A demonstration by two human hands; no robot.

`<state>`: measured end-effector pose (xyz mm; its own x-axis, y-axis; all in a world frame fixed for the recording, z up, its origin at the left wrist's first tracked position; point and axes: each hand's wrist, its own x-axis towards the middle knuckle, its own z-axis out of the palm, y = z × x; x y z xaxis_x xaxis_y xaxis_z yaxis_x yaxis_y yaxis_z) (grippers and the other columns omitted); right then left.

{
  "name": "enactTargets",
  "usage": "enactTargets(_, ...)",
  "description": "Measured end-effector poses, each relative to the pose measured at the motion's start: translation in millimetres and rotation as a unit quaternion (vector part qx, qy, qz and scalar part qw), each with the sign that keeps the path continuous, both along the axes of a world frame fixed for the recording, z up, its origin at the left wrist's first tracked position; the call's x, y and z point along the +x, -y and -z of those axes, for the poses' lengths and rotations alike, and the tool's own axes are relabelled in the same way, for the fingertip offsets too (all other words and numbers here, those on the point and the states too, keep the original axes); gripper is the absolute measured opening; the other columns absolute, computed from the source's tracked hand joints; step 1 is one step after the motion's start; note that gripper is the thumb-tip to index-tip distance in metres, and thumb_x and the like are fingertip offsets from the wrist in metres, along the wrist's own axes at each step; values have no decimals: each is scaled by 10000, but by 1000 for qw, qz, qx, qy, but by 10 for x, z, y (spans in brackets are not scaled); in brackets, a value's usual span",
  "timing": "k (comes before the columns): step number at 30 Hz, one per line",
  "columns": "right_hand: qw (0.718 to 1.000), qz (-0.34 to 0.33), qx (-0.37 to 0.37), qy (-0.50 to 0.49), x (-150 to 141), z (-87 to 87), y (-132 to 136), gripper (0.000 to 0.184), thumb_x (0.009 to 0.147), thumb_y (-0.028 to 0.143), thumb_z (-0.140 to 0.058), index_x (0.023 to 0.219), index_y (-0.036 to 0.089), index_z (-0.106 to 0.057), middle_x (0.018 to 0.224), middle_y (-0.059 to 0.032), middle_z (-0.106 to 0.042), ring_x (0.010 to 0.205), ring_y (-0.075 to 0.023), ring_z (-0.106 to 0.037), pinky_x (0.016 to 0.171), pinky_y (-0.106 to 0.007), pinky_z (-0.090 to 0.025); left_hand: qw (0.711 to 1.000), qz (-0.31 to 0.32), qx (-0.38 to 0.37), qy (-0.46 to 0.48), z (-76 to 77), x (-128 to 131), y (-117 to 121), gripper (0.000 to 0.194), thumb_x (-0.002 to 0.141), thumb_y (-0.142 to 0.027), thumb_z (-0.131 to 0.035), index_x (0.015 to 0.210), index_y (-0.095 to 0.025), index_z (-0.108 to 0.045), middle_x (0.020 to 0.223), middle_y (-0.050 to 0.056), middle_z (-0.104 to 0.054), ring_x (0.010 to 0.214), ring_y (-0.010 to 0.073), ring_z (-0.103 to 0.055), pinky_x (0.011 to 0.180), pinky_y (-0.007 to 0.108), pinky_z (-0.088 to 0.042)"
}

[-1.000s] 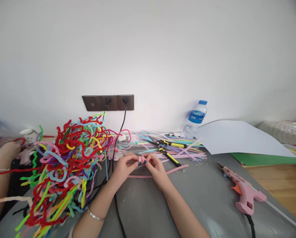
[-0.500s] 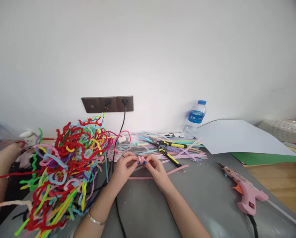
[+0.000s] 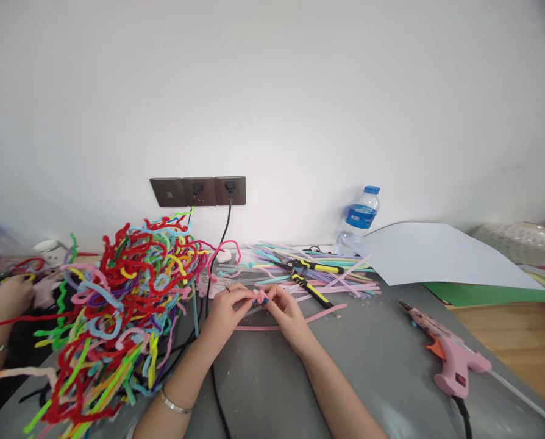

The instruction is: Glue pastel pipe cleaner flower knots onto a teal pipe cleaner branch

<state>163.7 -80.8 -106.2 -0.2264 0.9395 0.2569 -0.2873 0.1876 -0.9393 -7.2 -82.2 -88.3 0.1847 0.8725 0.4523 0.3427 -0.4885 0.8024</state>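
Between my fingertips is a small curled piece of pink pipe cleaner [image 3: 260, 296], mostly covered by the fingers. My left hand [image 3: 230, 308] pinches it from the left, and my right hand [image 3: 283, 309] pinches it from the right, the two hands nearly touching. A straight pink pipe cleaner [image 3: 326, 313] lies on the table, passing behind both hands. Just beyond them, pliers with yellow and black handles [image 3: 309, 288] rest on a spread of pastel pipe cleaners [image 3: 272, 255].
A tangled heap of coloured pipe cleaners [image 3: 130, 292] covers the left side, with another person's hand [image 3: 14, 299] beyond it. A black cable [image 3: 216, 390] crosses the grey table [image 3: 263, 390]. At right are a pink glue gun [image 3: 455, 360], white sheet [image 3: 437, 250] and water bottle [image 3: 360, 216].
My fingers have shifted slightly around the pink piece, which shows a little higher between them. At the far left, the other person's hand has moved left and down.
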Motion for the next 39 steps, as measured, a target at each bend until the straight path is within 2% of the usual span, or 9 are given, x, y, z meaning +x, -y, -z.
enactTargets(8,999,-46,7,0,19,9,-2,335,871,466,-713,735,223,-528,907,-35,-614,895,-206,-575,835,-317,-448,998,28,49,-22,46,-29,-27,142,888,-210,-618,858,-220,-756,824,49,-700,759,171,-675,669,258,-548)
enactTargets(16,997,-78,8,-1,36,-22,35,306,906,440,-687,765,222,-526,935,-32,-608,923,-198,-569,857,-310,-434,996,36,67,-47,25,-74,-29,74,855,-165,-692,838,-208,-750,812,11,-595,658,117,-531,573,206,-405)
enactTargets(22,997,-81,6,-5,45,-9,25,273,914,431,-684,791,222,-558,929,-29,-620,931,-198,-583,863,-307,-436,995,62,60,-53,12,-90,-26,74,878,-153,-677,844,-186,-735,815,14,-610,676,119,-558,590,209,-403)
enactTargets(27,997,-73,12,-7,37,-2,21,257,906,441,-692,808,228,-585,890,-18,-625,878,-188,-583,856,-309,-447,992,95,57,-57,-46,-135,-28,120,922,-165,-634,889,-195,-746,867,39,-675,775,152,-634,641,227,-457)
enactTargets(31,997,-79,17,-2,32,-26,31,251,907,446,-690,817,230,-600,886,-25,-650,861,-193,-598,860,-325,-457,989,113,65,-68,-126,-174,1,134,935,-141,-613,920,-198,-733,909,45,-688,886,175,-654,788,272,-497)
enactTargets(34,996,-82,24,0,34,-55,41,252,915,452,-677,818,234,-596,878,-28,-659,862,-199,-605,865,-334,-459,985,112,95,-94,-149,-198,20,164,946,-110,-583,963,-202,-718,948,50,-701,948,183,-649,866,297,-491)
enactTargets(39,996,-86,32,9,39,-79,58,259,913,447,-680,806,232,-583,889,-30,-653,865,-195,-598,847,-323,-455,981,91,129,-116,-100,-196,17,168,948,-93,-583,972,-210,-702,934,38,-709,939,171,-655,856,281,-492)
